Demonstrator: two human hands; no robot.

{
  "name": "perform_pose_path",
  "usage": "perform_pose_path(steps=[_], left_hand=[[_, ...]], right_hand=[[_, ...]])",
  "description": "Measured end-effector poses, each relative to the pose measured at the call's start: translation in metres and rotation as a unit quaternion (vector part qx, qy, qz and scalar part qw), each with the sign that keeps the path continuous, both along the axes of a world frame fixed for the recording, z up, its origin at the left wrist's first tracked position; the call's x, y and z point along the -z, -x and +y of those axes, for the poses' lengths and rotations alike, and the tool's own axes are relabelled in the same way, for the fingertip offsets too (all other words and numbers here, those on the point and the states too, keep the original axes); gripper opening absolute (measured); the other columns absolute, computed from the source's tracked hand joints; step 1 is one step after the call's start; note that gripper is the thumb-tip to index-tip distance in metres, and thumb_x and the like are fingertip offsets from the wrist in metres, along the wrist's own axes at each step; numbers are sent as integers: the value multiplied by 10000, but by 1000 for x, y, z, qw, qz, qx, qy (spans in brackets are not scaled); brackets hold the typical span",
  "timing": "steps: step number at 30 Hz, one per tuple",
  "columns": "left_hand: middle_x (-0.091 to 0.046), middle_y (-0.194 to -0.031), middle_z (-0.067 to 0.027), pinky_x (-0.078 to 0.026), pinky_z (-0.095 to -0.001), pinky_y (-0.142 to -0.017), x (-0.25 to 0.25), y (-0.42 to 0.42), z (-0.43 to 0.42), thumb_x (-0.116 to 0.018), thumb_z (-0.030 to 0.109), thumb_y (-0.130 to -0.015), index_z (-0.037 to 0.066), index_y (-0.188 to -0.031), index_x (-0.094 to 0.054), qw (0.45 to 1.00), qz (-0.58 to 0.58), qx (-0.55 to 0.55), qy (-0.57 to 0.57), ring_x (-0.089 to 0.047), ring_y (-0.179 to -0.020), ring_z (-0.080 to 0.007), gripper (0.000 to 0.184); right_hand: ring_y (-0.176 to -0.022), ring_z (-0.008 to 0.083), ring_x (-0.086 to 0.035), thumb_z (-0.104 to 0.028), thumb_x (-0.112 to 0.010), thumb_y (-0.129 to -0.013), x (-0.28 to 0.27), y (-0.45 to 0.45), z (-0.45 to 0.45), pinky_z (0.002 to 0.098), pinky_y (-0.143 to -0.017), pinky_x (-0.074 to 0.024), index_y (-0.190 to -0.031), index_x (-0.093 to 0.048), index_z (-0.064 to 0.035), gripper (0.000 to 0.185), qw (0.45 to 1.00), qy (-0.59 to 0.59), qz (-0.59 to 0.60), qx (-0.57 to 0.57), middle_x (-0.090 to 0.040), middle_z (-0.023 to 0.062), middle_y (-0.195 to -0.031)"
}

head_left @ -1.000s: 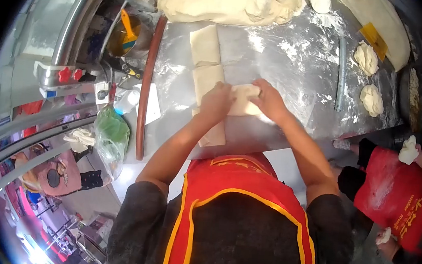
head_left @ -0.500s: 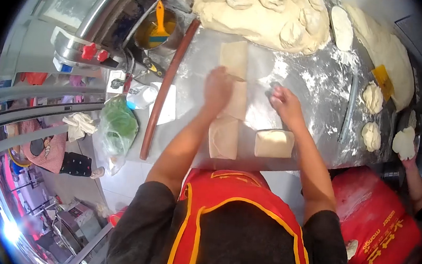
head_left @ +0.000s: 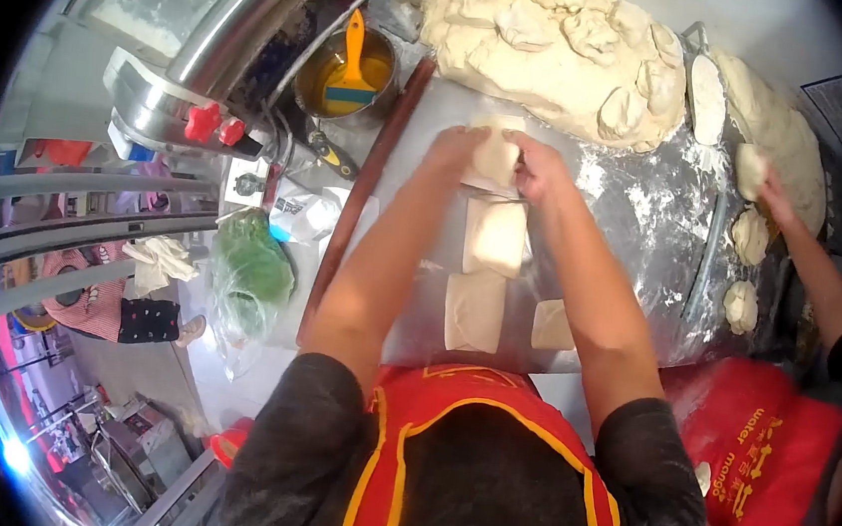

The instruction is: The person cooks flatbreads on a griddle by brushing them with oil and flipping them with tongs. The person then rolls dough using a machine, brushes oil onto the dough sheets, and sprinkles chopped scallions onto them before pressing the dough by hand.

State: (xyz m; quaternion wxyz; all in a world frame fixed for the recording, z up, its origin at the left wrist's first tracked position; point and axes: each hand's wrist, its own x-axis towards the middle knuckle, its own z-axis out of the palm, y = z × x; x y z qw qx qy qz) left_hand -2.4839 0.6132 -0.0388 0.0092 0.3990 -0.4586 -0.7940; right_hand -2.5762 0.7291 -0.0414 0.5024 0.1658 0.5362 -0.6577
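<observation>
At the far end of a row of dough pieces, my left hand (head_left: 459,148) and my right hand (head_left: 541,168) grip opposite sides of a flat dough piece (head_left: 495,161). Both are closed on its edges; some fingertips are hidden or blurred. A thin dark edge shows by my right hand, too unclear to name. Toward me lie a middle rectangular dough piece (head_left: 495,237) and a near dough piece (head_left: 474,313). Another dough piece (head_left: 553,325) sits to the right, partly covered by my right forearm.
A large dough mass (head_left: 559,55) lies at the back. To the left are a long brown rolling pin (head_left: 367,198) and a pot (head_left: 317,104) with a yellow-handled brush (head_left: 354,52). On the right, a co-worker's hand (head_left: 775,199) holds dough near several dough lumps (head_left: 741,307).
My hands have moved from the strip's middle to its far piece, now gripping both sides. The middle piece lies separate. The co-worker's hand has moved up to the dough on the right.
</observation>
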Motion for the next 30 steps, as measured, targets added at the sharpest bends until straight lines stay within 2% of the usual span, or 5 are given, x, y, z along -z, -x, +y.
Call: perform_pose_path(steps=[6,13,17,24,30], left_hand=[[-632,-902,-61,-487,-253,-638,-38,-124,-27,-609,163,-844,-19,-1075,-572,978,-12,153,139,-598,-758,-115,297],[-623,-784,-93,-453,-292,-637,16,-234,16,-598,161,-830,-29,-955,-591,946,-111,45,303,-579,-712,-138,227],[-609,-826,-39,-436,-228,-630,17,-237,27,-559,115,-885,-35,-979,-577,928,-141,34,344,-536,-715,-74,178],[-616,-803,-74,-459,-273,-658,-1,-232,30,-591,137,-864,-51,-998,-569,917,-126,37,376,-565,-722,-123,232],[-625,-837,-113,-469,-290,-665,2,-228,30,-614,134,-828,-65,-999,-556,911,-142,47,384,-589,-753,-157,269]], right_hand=[[-1141,334,-475,-239,-536,-853,-22,-71,61,371,-987,-357,-1249,-440,32,490,770,-126,598,-185,-491,222,-1233],[-1336,395,-176,-388,-386,-920,26,-13,89,492,-1092,-84,-1360,-250,60,642,592,-523,570,-227,-244,294,-1400],[-1338,300,-229,-364,-351,-945,-21,-72,51,478,-1085,-154,-1381,-283,-33,552,693,-78,581,-419,-267,165,-1440],[-1242,313,-376,-260,-416,-929,9,-10,149,421,-1035,-290,-1267,-447,-9,422,507,-114,739,-428,-427,160,-1332],[-1233,374,-362,-285,-463,-910,-2,-36,145,446,-1033,-282,-1279,-433,-19,457,584,-271,690,-331,-377,216,-1350]])
